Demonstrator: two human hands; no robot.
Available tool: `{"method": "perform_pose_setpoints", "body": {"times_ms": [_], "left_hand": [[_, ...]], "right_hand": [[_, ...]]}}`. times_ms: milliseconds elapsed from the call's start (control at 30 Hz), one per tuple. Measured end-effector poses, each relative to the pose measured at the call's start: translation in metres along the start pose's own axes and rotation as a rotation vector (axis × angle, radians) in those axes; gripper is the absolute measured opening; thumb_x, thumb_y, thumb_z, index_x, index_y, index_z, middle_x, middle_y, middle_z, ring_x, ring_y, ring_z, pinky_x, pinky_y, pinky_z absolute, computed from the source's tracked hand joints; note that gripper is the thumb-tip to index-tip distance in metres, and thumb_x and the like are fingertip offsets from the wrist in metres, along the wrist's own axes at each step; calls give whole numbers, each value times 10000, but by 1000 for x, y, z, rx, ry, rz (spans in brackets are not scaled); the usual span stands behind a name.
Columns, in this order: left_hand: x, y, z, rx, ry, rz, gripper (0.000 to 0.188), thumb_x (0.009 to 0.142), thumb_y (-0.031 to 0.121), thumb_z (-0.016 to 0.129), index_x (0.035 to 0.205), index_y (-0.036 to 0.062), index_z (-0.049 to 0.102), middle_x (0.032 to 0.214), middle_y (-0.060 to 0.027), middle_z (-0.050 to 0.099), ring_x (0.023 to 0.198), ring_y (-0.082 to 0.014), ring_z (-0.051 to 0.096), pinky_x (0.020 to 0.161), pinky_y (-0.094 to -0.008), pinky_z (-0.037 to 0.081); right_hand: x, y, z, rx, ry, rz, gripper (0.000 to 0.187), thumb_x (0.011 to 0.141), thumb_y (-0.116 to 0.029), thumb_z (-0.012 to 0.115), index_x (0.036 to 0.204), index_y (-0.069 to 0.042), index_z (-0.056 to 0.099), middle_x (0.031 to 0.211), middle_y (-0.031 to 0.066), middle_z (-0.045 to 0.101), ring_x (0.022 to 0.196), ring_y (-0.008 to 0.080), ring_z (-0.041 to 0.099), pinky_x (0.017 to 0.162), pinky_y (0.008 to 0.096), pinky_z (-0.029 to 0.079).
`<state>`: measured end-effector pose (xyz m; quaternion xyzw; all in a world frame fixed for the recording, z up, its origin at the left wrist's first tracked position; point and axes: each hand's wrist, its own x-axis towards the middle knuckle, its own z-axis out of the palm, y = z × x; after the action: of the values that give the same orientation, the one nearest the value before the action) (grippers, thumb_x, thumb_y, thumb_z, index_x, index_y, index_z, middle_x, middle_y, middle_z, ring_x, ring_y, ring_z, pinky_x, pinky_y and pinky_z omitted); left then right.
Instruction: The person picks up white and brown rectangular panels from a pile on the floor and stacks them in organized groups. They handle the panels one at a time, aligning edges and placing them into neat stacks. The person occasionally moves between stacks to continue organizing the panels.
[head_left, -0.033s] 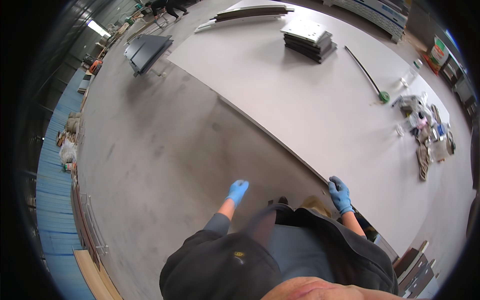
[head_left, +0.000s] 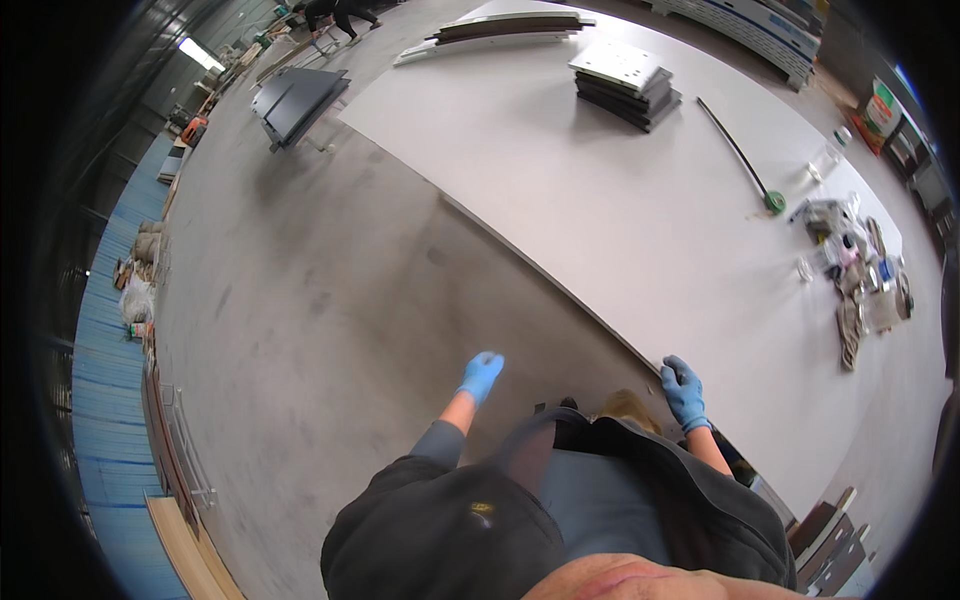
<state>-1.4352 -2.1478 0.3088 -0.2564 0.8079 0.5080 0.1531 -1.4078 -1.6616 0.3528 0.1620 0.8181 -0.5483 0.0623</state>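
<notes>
The left hand [head_left: 482, 376], blue-gloved, hangs over the floor [head_left: 330, 330] at lower centre, fingers curled in; whether it pinches anything I cannot tell. The right hand [head_left: 684, 392], also gloved and curled, is at the near edge of the table [head_left: 640, 230], its grip unclear. The white table spans centre to right, bearing a stack [head_left: 625, 88] and strips [head_left: 510, 32] toward the top, a rod [head_left: 735, 150] at upper right.
</notes>
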Motion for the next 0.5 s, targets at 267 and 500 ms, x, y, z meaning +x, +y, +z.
{"method": "perform_pose_setpoints", "body": {"times_ms": [267,500], "left_hand": [[163,194,24,7,-50,264,622,997,357,734,1451,-48,606,1430,-208,675,1327,-295,641,1154,-391,480],[313,317,20,-57,-55,383,660,977,366,789,1477,-21,597,1464,-187,657,1352,-264,618,1151,-381,484]], "right_hand": [[161,-17,18,131,231,84,424,1071,-239,674,1367,64,655,1135,112,768,979,156,719,923,313,579],[318,-103,16,206,304,59,538,1048,-332,679,1428,45,620,1420,174,687,1329,232,632,1141,349,475]]}}
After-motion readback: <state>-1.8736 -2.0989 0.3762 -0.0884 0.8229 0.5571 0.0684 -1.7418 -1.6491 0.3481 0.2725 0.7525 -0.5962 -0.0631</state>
